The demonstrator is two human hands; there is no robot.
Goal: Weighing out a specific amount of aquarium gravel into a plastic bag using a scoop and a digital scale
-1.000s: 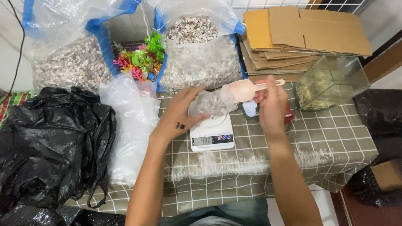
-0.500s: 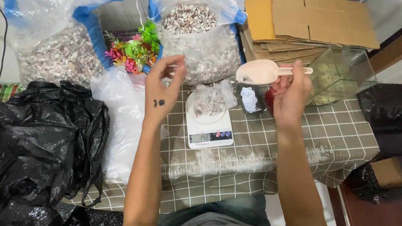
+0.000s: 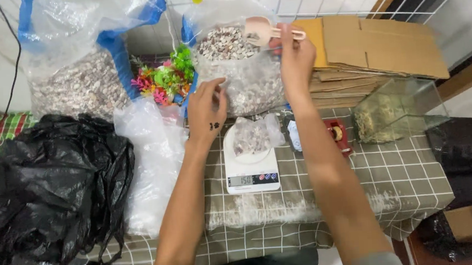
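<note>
My right hand (image 3: 295, 51) grips the handle of a pink scoop (image 3: 259, 31), held over the open sack of pebbles (image 3: 237, 66) just left of it. My left hand (image 3: 207, 108), fingers loosely spread, touches that sack's front; a small filled bag (image 3: 253, 135) sits on the scale (image 3: 251, 167) just below.

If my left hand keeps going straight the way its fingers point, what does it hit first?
Most likely the big clear bag of pebbles straight ahead; the left hand already looks close to or touching its side, though depth is unclear.

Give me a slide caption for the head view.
Right hand holds scoop over pebble sack; small bag sits on scale.
</note>
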